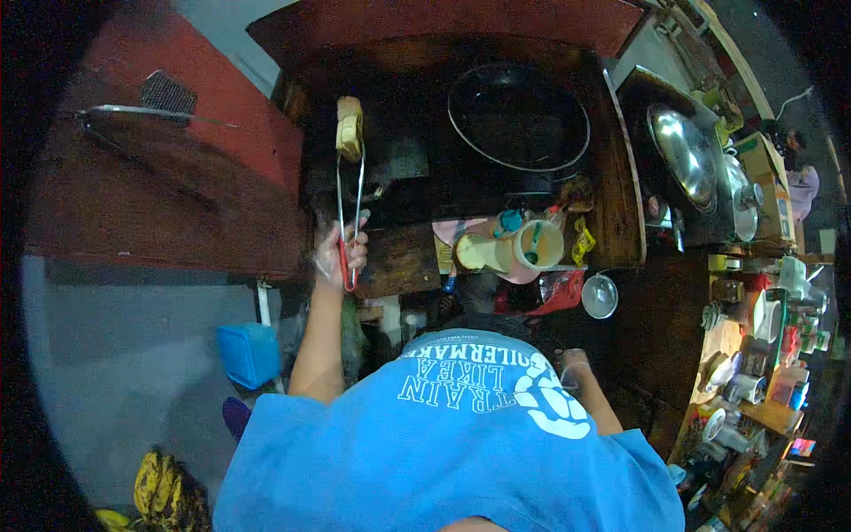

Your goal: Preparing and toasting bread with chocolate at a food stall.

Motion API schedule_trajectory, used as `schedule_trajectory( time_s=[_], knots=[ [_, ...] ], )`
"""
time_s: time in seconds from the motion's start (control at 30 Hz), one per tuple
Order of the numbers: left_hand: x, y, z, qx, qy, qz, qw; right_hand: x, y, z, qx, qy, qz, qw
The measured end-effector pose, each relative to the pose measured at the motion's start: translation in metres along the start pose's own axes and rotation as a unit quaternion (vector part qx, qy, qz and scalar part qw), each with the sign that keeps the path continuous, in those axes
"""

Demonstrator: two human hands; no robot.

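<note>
My left hand (342,253) grips a pair of metal tongs (360,193) by their red handle. Between the tong tips is a pale, golden-sided block of food (349,130), possibly stacked bread, raised over the dark worktop. To its right sits a wide black wok (518,126) with a light rim; its contents are too dark to make out. My right hand (575,364) hangs low beside my blue shirt, partly blurred, and its fingers are hard to read. Nearer me stands a translucent tub (552,243) with a green utensil inside, beside a pale yellowish item (475,253).
A wire strainer (600,296) hangs at the front edge near a red bag (562,292). Right of the wooden divider is a shiny domed lid (685,156). Crowded shelves line the far right. A blue container (247,356) and bananas (159,489) are at left.
</note>
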State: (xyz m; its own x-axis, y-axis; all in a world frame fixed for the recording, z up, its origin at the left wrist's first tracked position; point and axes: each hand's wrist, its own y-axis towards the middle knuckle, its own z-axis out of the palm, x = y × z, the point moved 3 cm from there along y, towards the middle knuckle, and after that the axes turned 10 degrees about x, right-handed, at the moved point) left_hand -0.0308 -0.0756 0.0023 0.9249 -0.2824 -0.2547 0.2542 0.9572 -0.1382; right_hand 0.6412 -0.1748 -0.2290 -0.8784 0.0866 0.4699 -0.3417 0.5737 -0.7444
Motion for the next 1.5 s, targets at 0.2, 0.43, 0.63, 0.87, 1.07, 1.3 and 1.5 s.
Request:
schedule_trajectory(
  time_s=[0.2, 0.43, 0.63, 0.87, 1.07, 1.3, 1.5],
  knots=[
    [0.017, -0.02, 0.003, 0.013, -0.008, -0.004, 1.0, 0.057, -0.011, -0.018, 0.156, -0.258, 0.118, 0.946],
    [0.034, -0.07, 0.013, -0.029, 0.003, -0.025, 0.999, 0.024, -0.016, -0.004, 0.148, -0.301, 0.061, 0.94],
    [0.046, -0.1, 0.034, -0.141, 0.105, -0.029, 0.984, -0.002, 0.009, 0.021, 0.108, -0.289, 0.015, 0.951],
    [0.025, -0.079, 0.043, -0.397, 0.77, 0.142, 0.479, -0.057, 0.013, 0.034, 0.08, 0.014, 0.083, 0.993],
    [0.021, -0.04, 0.086, -0.453, 0.836, 0.017, 0.311, 0.017, 0.014, -0.013, 0.099, -0.203, 0.086, 0.97],
    [0.011, -0.008, 0.069, -0.427, 0.854, 0.069, 0.29, 0.054, 0.011, -0.032, 0.103, -0.309, 0.047, 0.944],
    [0.0, 0.033, 0.061, -0.399, 0.856, 0.106, 0.312, -0.049, 0.0, 0.018, 0.074, -0.047, 0.106, 0.99]
  ],
)
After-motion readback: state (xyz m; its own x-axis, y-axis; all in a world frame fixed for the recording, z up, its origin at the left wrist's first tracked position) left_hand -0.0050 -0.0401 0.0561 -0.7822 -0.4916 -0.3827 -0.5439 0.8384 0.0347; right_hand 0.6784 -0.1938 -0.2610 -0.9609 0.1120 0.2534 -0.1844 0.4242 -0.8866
